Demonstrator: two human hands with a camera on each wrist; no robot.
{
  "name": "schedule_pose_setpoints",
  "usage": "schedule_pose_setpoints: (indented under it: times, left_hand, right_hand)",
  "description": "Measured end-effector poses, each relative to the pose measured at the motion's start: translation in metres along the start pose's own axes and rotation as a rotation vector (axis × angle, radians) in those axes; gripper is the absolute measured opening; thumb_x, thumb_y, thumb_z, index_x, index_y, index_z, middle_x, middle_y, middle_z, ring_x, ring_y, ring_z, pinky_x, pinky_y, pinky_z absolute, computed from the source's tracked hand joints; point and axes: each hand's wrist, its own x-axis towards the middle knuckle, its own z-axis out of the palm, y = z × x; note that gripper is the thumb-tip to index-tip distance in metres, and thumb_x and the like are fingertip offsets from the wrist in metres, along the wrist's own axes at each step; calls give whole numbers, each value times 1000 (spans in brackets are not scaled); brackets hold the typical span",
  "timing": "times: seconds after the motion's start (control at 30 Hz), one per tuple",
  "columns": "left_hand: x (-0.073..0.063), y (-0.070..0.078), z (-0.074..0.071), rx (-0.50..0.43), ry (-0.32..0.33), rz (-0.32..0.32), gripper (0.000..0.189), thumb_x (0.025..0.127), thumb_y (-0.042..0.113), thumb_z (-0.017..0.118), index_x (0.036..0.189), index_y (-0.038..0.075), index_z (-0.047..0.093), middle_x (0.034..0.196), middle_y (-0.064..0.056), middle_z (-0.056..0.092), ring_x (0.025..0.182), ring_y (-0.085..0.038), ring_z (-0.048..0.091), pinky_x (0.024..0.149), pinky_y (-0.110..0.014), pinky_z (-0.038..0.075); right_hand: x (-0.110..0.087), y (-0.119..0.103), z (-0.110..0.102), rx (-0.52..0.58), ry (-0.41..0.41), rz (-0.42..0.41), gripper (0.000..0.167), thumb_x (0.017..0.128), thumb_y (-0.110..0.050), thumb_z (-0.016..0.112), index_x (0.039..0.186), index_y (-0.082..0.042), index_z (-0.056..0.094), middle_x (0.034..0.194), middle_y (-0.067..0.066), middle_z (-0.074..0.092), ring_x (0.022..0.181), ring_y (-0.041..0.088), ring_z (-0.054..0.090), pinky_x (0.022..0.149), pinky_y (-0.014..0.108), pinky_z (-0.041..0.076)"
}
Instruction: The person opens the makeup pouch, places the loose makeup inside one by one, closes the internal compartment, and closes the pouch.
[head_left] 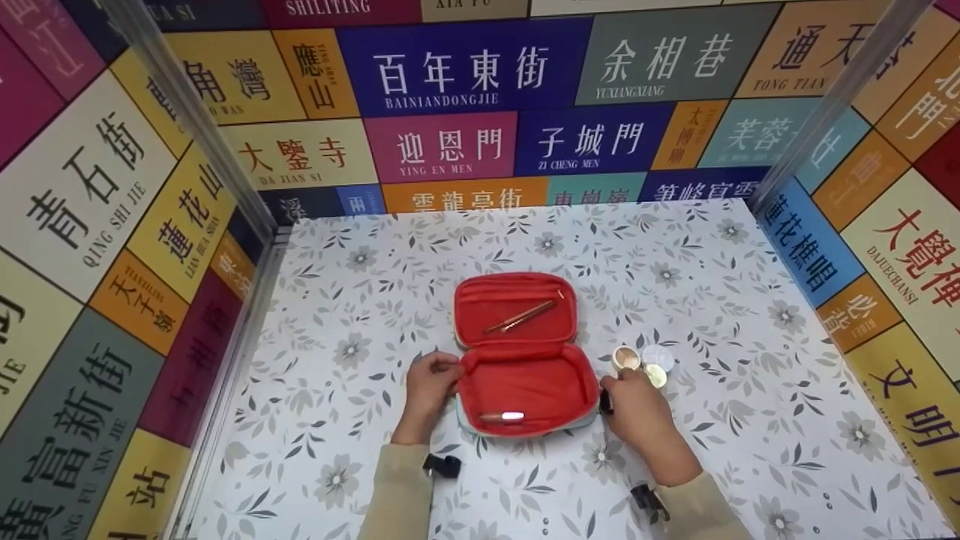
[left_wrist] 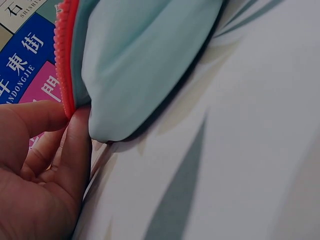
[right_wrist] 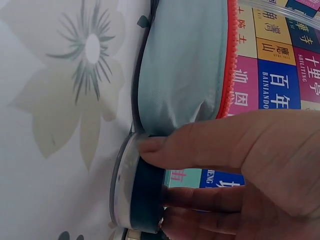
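An unzipped pouch (head_left: 517, 382), red inside and pale green outside, lies in the middle of the table. My left hand (head_left: 431, 390) pinches its left zipper edge near the hinge; in the left wrist view thumb and finger meet at the red zipper (left_wrist: 64, 60). One slim pen-like stick (head_left: 502, 417) with a shiny band lies in the base, and slim rose-gold sticks (head_left: 521, 317) lie in the lid. Just right of the pouch, my right hand (head_left: 641, 416) holds a round, flat container (right_wrist: 145, 187) with a dark side and clear rim, between thumb and fingers.
Beyond the right hand sit a small round pot (head_left: 625, 358) with beige contents, a whitish disc (head_left: 658, 357) and a gold-coloured disc (head_left: 655, 375). The flower-patterned tabletop (head_left: 337, 405) is enclosed by sign-covered walls (head_left: 465, 67) at the back and sides.
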Motion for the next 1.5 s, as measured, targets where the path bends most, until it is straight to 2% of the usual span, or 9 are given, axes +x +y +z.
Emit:
schedule_pose_setpoints:
  times: [0.17,0.5,0.77,0.87,1.0,1.13,1.27,1.5]
  left_hand:
    - [0,1,-1,18,2,3,17,88,-7,73,104,-14,71,78,-8,70,59,-13,63,57,-24,56]
    - [2,0,-1,42,5,-9,17,88,-7,73,105,-12,72,77,-6,69,59,-12,62,57,-23,55]
    - [-1,4,-1,32,-3,-9,17,89,-5,73,105,-11,72,80,-8,70,61,-12,63,58,-24,56]
    - [3,-1,-1,23,-2,-15,17,88,-6,73,104,-12,71,78,-7,69,61,-12,63,59,-25,56]
    - [13,-15,-2,19,2,-21,18,88,-7,73,105,-13,71,77,-6,69,61,-12,62,58,-25,55]
    - [19,-26,-2,2,-2,-15,20,89,-6,74,107,-13,71,80,-5,70,60,-11,63,56,-23,54]
    - [19,-29,-2,-1,5,-8,19,89,-3,76,106,-9,73,80,-4,70,59,-10,62,55,-22,54]
    - [18,-29,-2,4,13,-3,15,87,-2,77,101,-6,74,80,-7,70,60,-11,63,56,-23,55]
  right_hand:
    - [-2,-1,-1,17,-25,26,20,76,-4,84,92,-6,72,98,24,65,89,44,66,67,58,57]
    - [-4,2,1,91,-35,6,29,72,-1,86,96,-6,72,100,23,61,84,40,63,74,57,56]
    - [-2,-1,-11,116,-44,20,36,70,-4,88,102,-5,73,103,21,58,89,40,58,76,54,55]
    - [1,-4,-19,115,-47,20,42,67,-3,88,105,-5,73,106,20,57,93,40,56,77,53,54]
    - [6,-8,-29,117,-43,19,47,64,-2,86,109,-5,74,109,17,54,93,37,52,76,50,52]
    - [11,-13,-33,114,-34,10,45,67,-3,84,111,-5,74,108,17,56,94,36,53,79,49,54]
    - [15,-15,-35,114,-26,3,42,72,-7,83,113,-3,75,106,18,59,97,37,56,84,52,55]
    - [21,-17,-42,115,-22,18,44,72,-9,82,115,-6,75,107,17,59,96,37,55,79,51,55]
